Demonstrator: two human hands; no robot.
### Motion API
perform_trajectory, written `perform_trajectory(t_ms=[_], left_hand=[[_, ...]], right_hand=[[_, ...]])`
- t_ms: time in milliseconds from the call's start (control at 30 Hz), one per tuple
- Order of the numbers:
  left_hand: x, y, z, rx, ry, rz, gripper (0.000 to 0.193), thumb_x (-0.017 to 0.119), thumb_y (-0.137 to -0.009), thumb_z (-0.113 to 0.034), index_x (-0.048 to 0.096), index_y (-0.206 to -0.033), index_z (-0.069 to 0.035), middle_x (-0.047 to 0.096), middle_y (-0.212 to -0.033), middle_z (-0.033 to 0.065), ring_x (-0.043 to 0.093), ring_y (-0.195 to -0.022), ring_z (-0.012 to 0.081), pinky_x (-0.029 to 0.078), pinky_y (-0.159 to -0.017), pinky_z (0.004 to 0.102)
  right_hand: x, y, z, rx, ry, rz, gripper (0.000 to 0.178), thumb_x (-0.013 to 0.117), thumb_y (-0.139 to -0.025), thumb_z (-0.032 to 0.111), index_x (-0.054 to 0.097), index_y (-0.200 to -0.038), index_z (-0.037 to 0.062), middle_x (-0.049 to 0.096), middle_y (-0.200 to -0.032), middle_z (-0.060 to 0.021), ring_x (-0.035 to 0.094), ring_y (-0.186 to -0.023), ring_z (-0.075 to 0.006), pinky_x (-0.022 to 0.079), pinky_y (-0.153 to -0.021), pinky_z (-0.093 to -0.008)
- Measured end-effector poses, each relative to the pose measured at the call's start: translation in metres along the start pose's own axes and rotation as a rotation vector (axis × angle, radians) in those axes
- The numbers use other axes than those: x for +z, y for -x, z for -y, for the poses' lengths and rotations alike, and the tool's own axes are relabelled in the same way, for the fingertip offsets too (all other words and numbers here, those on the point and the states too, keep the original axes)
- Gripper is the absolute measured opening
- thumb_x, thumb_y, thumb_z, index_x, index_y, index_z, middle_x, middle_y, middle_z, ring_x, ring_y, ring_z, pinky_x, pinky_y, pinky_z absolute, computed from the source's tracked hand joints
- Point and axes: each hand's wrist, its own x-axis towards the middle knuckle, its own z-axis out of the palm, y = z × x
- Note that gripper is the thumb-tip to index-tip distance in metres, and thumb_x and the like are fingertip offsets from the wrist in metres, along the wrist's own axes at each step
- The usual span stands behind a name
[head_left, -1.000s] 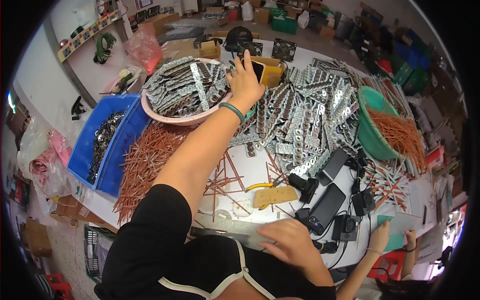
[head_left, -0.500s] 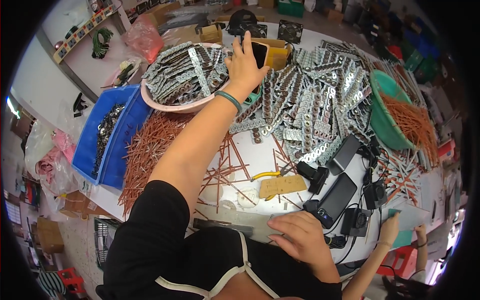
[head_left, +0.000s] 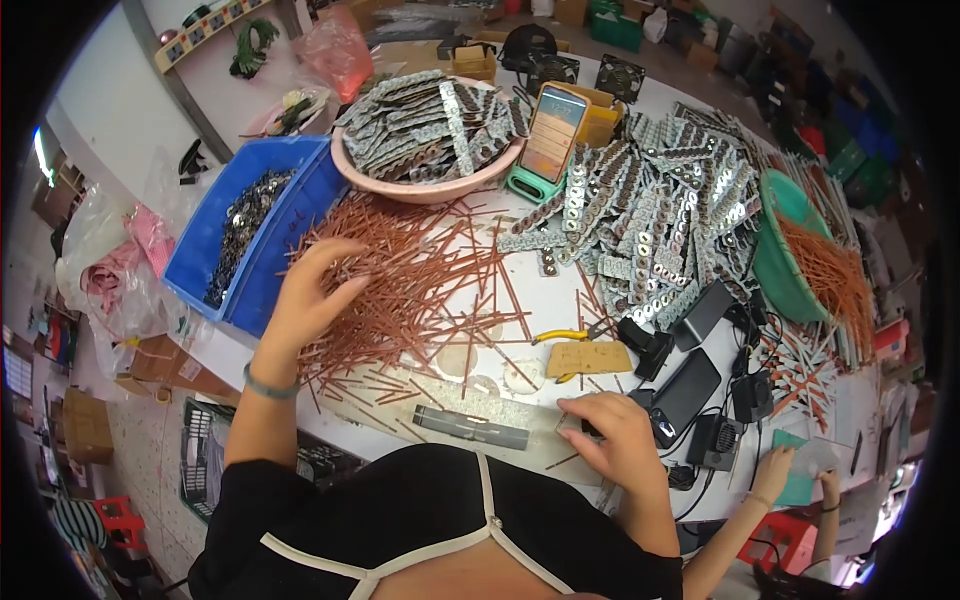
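My left hand [head_left: 318, 290] is over the left side of a heap of thin reddish-brown sticks [head_left: 400, 270]. Its thumb stands apart from the curled fingers, and I see nothing held. By the table's near edge my right hand [head_left: 615, 432] hovers or rests with thumb and fingers apart, seemingly empty. Beyond it lie a tan block [head_left: 588, 359] and yellow-handled pliers [head_left: 562, 336]. A grey metal bar [head_left: 470, 427] lies in front of me. At the back, a lit phone [head_left: 555, 130] leans upright in a green stand [head_left: 535, 185].
A blue bin [head_left: 280, 240] of small dark metal parts stands left. A pink basin [head_left: 425, 192] and the right-hand pile hold metal strips [head_left: 650, 200]. Black devices with cables [head_left: 680, 395] and a green basin [head_left: 785, 260] of orange sticks are right. Another person's hand [head_left: 772, 472] is at lower right.
My left hand has come back from the phone to the stick heap, uncovering the phone in its stand. The right hand stays by the near edge. The view has shifted a little.
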Motion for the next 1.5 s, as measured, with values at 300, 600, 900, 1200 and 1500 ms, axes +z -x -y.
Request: perform_trajectory(t_ms=[300,600,900,1200,1500], left_hand=[[0.005,0.11,0.057,-0.138,-0.436,-0.11,0.092,0.081,-0.07,-0.041,0.039,-0.144,-0.007,0.035,-0.147,0.0222,0.036,-0.133,0.041,0.031,-0.109,0.047],[0.007,0.07,0.081,-0.216,-0.63,-0.107,0.096,0.076,-0.076,-0.049,0.029,-0.148,-0.007,0.036,-0.142,0.033,0.04,-0.13,0.0458,0.037,-0.103,0.0506],[0.003,0.04,0.098,-0.303,-0.582,0.003,0.097,0.077,-0.072,-0.053,0.034,-0.145,-0.005,0.043,-0.138,0.0286,0.043,-0.127,0.0428,0.04,-0.099,0.0477],[-0.024,0.049,0.078,-0.028,-0.393,-0.138,0.053,0.074,-0.081,-0.03,0.058,-0.122,-0.003,0.058,-0.12,0.0198,0.053,-0.109,0.0392,0.044,-0.096,0.0425],[0.009,0.016,0.121,-0.185,-0.747,-0.076,0.068,0.058,-0.089,-0.053,0.052,-0.128,0.003,0.054,-0.129,0.0248,0.052,-0.118,0.039,0.045,-0.094,0.0477]], right_hand=[[0.026,-0.006,-0.013,0.209,-0.091,0.069,0.032,0.075,-0.077,0.01,0.067,-0.107,0.0023,0.067,-0.095,-0.0138,0.066,-0.082,-0.0237,0.052,-0.072,-0.0302],[0.066,-0.076,0.01,0.042,0.085,0.237,0.059,0.073,-0.082,0.026,0.052,-0.13,0.0005,0.066,-0.102,-0.0181,0.064,-0.091,-0.0323,0.052,-0.079,-0.0385],[0.143,-0.148,0.013,0.342,-0.003,0.274,0.082,0.075,-0.081,0.039,0.038,-0.141,-0.0047,0.065,-0.102,-0.0202,0.065,-0.089,-0.0301,0.052,-0.079,-0.0376],[0.141,-0.165,0.009,0.549,-0.232,0.165,0.082,0.077,-0.078,0.039,0.043,-0.137,-0.005,0.067,-0.092,-0.0136,0.065,-0.081,-0.0207,0.053,-0.072,-0.0313],[0.152,-0.189,0.037,0.591,-0.261,0.32,0.077,0.076,-0.081,0.032,0.042,-0.136,-0.0101,0.068,-0.093,-0.0155,0.066,-0.076,-0.021,0.052,-0.067,-0.0292]])
